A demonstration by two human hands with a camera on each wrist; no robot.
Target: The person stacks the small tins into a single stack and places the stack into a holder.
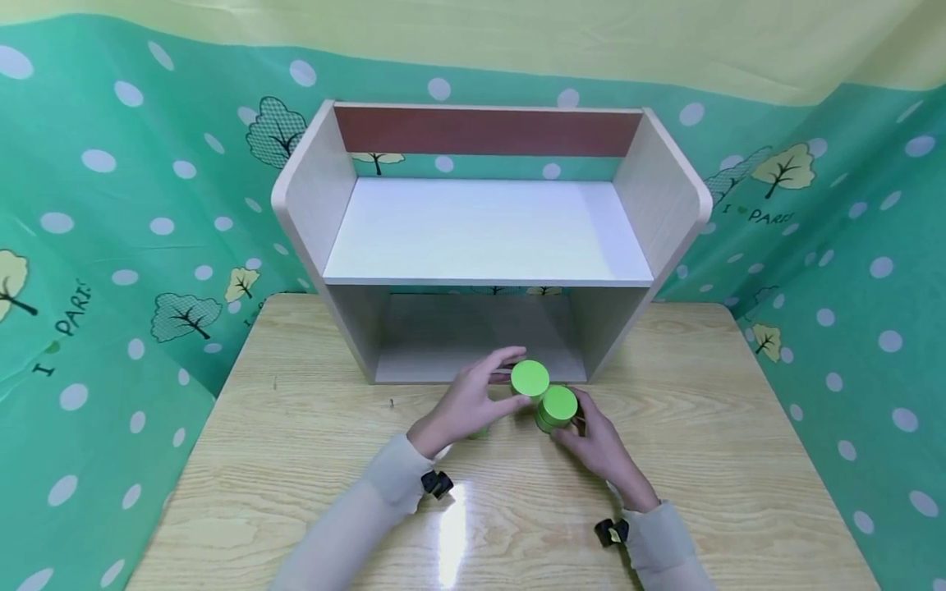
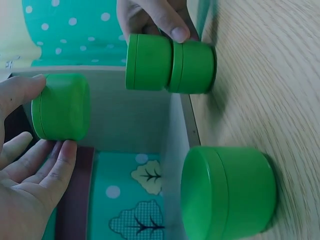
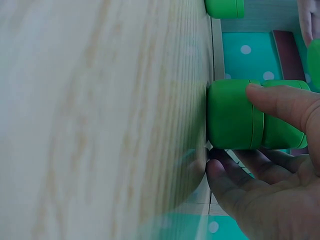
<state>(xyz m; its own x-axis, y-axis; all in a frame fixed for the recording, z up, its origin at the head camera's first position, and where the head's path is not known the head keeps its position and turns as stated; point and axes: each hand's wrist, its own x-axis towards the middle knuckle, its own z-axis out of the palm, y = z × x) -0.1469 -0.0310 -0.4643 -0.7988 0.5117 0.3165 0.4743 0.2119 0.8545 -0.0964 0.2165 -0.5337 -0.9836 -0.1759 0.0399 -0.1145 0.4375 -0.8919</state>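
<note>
My left hand (image 1: 469,402) holds a round green canister (image 2: 62,106) by its sides, thumb opposite fingers, raised above the table in the left wrist view. Two more green canisters stand one on top of the other, the lower canister (image 3: 232,115) on the table and the upper canister (image 1: 559,403) over it. Around this stack curls my right hand (image 1: 600,443), its thumb near the seam between the two. Another green canister (image 2: 232,192) stands alone on the table; in the head view the left forearm and hand mostly hide it.
A pale two-tier shelf unit (image 1: 488,230) stands at the back of the wooden table (image 1: 296,460), just beyond both hands. It has a brown back strip (image 1: 488,131) on top and a lower compartment facing me. A green dotted curtain (image 1: 111,271) surrounds the table.
</note>
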